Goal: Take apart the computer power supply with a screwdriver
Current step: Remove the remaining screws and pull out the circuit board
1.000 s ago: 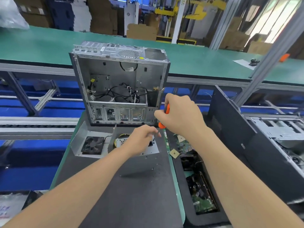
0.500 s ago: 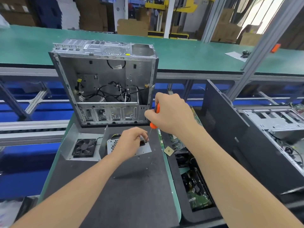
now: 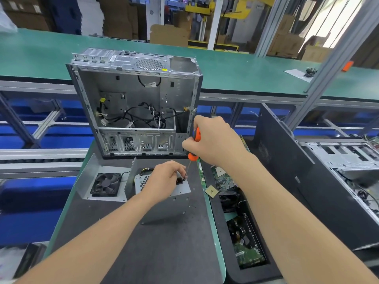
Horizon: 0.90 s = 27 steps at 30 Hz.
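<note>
The power supply [image 3: 182,190] sat on the dark mat of the worktop [image 3: 164,253], just in front of the opened computer case [image 3: 135,103] and right beside a bent metal panel with a black fan [image 3: 106,184] set in it. The left hand [image 3: 167,181] lay over the unit from the near side, fingers curled down across its top and front face, gripping it; the hand hid most of the box, so only a patch of perforated grille on one side and a strip of plain grey metal on the other showed. The right hand [image 3: 213,138] was closed tight round the orange handle of a screwdriver [image 3: 192,156], held above the unit with the shaft slanting down and a little leftward. The tip met the power supply's face close to a dark socket, just beside the left fingertips; whether it was seated in a screw I could not tell. To the right of the mat, a black tray [image 3: 231,271] held green circuit boards, and a small square chip [image 3: 211,191] lay near its far end.
</note>
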{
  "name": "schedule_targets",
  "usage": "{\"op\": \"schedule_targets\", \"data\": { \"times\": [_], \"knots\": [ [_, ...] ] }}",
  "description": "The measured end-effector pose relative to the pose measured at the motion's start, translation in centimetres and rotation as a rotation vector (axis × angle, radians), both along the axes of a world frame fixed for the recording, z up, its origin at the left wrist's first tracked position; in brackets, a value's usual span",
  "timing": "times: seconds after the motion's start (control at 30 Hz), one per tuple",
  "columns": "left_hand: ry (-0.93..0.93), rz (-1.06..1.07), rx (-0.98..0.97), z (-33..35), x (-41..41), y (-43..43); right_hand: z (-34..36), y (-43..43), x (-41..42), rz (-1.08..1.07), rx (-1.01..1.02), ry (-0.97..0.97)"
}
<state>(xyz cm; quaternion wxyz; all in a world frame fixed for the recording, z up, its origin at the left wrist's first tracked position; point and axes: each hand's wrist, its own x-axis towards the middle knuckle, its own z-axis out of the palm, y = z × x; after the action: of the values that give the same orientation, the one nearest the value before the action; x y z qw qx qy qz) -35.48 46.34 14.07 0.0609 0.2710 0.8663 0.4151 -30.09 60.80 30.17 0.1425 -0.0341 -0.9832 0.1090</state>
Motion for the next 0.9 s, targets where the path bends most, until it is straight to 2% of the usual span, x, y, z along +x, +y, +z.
{"op": "schedule_targets", "data": {
  "times": [0.23, 0.33, 0.43, 0.53, 0.9],
  "knots": [
    [-0.065, -0.033, 0.037, 0.0, 0.0, -0.2, 0.8, -0.3, -0.4, 0.171, -0.080, -0.121],
    [-0.134, -0.114, 0.098, 0.4, 0.5, -0.7, 0.7, -0.8, -0.9, 0.090, 0.056, -0.073],
    [-0.158, -0.113, 0.127, 0.4, 0.5, -0.8, 0.8, -1.4, -1.6, -0.127, 0.302, -0.033],
    [-0.133, -0.074, 0.097, 0.4, 0.4, -0.5, 1.0, -1.5, -2.6, -0.171, 0.274, -0.103],
    [-0.092, -0.061, 0.034, 0.1, 0.1, -0.3, 2.9, 1.8, -4.0, 0.583, -0.021, -0.388]
  ]
}}
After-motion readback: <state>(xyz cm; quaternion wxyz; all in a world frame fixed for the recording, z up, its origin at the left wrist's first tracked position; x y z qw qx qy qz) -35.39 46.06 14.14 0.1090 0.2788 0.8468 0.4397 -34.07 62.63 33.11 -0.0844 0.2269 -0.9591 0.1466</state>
